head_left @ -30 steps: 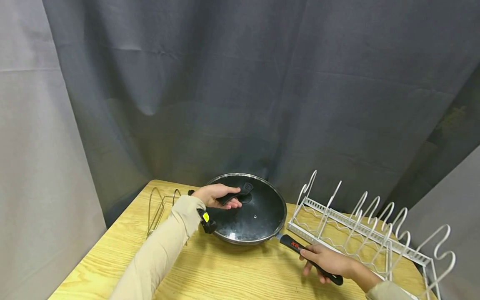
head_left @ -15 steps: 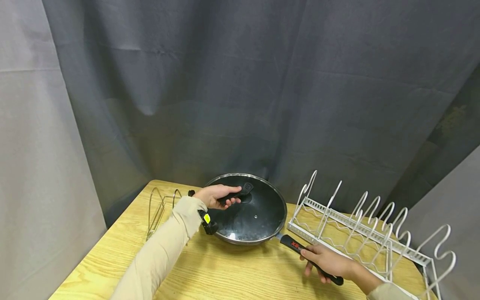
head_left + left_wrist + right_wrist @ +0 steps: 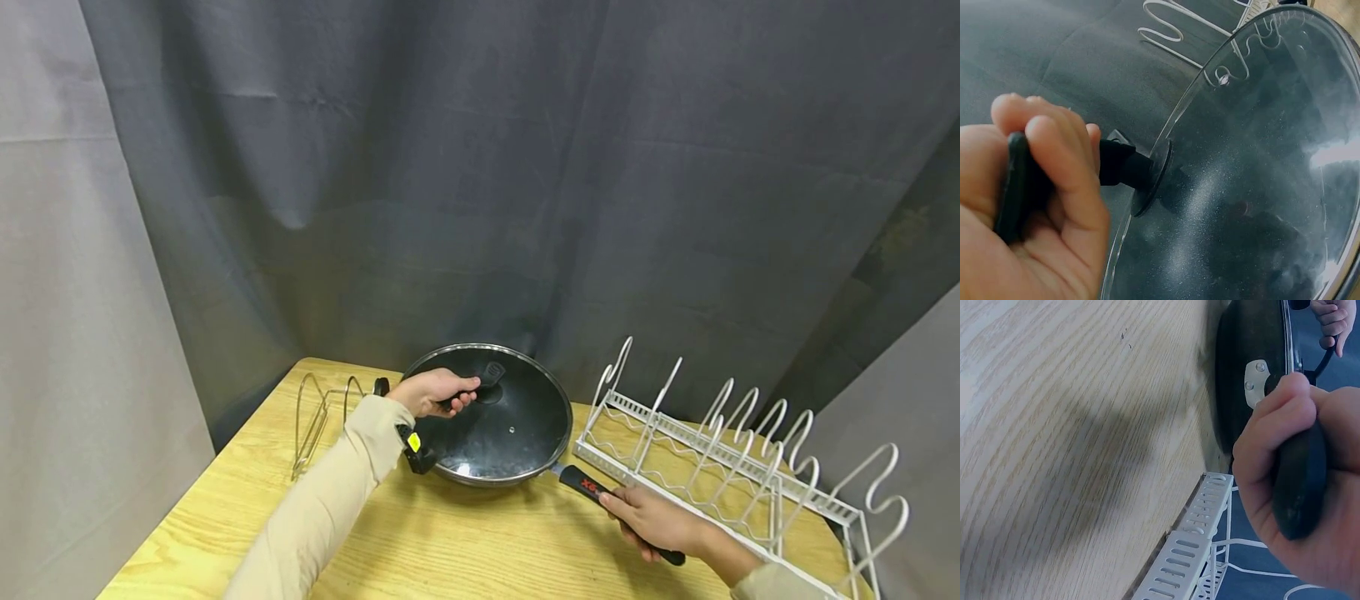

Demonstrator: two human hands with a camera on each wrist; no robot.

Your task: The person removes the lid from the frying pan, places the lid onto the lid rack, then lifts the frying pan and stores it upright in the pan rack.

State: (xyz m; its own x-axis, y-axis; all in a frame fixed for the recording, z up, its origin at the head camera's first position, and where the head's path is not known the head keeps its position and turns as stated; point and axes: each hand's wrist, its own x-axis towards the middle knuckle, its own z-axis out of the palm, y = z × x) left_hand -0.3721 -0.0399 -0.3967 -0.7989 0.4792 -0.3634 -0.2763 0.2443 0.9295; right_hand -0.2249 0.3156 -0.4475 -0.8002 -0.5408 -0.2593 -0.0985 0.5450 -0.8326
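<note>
A black wok [image 3: 487, 482] stands on the table with a glass lid [image 3: 525, 425] on top. My left hand [image 3: 437, 392] grips the lid's black handle [image 3: 492, 373], its fingers curled round it. The left wrist view shows the handle's stem rising from a round base on the glass [image 3: 1210, 206]. Lower right, my right hand [image 3: 660, 523] holds the wok's long black handle [image 3: 579, 481], which has red lettering. In the right wrist view, the handle's end [image 3: 1300, 487] sticks out of the fist, and a riveted metal bracket [image 3: 1256, 383] shows on the wok's side.
A white pan rack [image 3: 630, 477] with upright wire dividers stands to the right, close by the wok's handle. On the left, a thin metal wire stand [image 3: 318, 425] sits partly behind the left sleeve. A dark curtain [image 3: 480, 183] hangs right behind the wooden table [image 3: 450, 550].
My left fingers have curled more closely round the lid's handle. The right hand keeps its grip, and the wok and lid have hardly moved.
</note>
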